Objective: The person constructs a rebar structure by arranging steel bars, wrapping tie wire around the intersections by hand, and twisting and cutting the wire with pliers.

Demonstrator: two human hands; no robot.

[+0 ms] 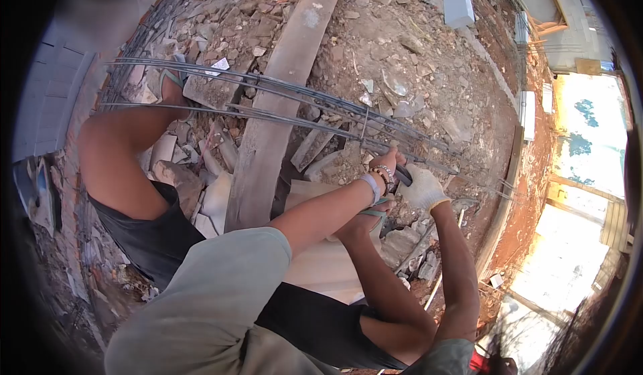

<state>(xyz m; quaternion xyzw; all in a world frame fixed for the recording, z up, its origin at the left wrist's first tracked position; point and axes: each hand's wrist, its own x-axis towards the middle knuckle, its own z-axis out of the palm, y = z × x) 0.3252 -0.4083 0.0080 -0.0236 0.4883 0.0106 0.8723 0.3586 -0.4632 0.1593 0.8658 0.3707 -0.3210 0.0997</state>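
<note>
A long cage of thin steel reinforcing bars [315, 100], with a stirrup around it, stretches across my view. My left hand [390, 159], bare with beads and a band at the wrist, is closed against the lower bars; what its fingers pinch is hidden. Close beside it, my right hand [423, 189] wears a pale knitted work glove. Its fingers are wrapped round a tool with a dark handle [403, 175], whose jaws I cannot make out. Both hands are near the right part of the cage.
A wide wooden plank [284, 73] lies under the bars, across rubble [382, 47]. My sandalled feet stand among broken concrete and bricks. A white block [458, 7] is at the upper right. Along the right runs a timber edge [504, 207] beside red soil.
</note>
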